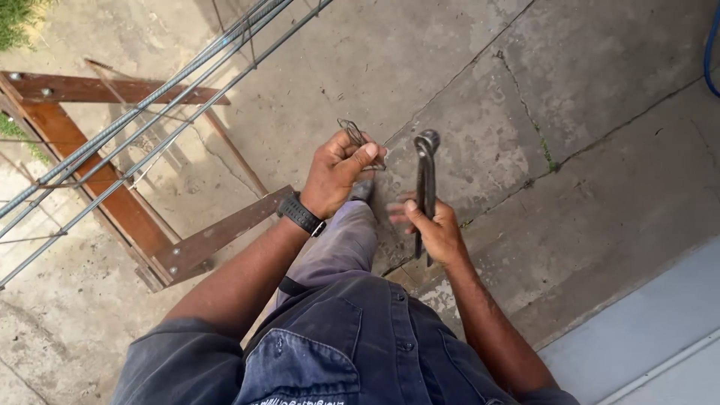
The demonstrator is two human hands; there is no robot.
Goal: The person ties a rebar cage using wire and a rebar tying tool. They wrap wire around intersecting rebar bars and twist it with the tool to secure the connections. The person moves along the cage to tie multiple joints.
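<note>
Head view, looking down at cracked concrete. The left hand (339, 174), wearing a black wristwatch (301, 214), is closed on a small bent loop of wire (354, 135) that sticks out at twelve o'clock. Just beside it at three o'clock, the right hand (435, 229) grips dark pincers (425, 187), jaws up. At nine o'clock, long steel rebars (142, 109) lie across a brown trestle (120, 202).
</note>
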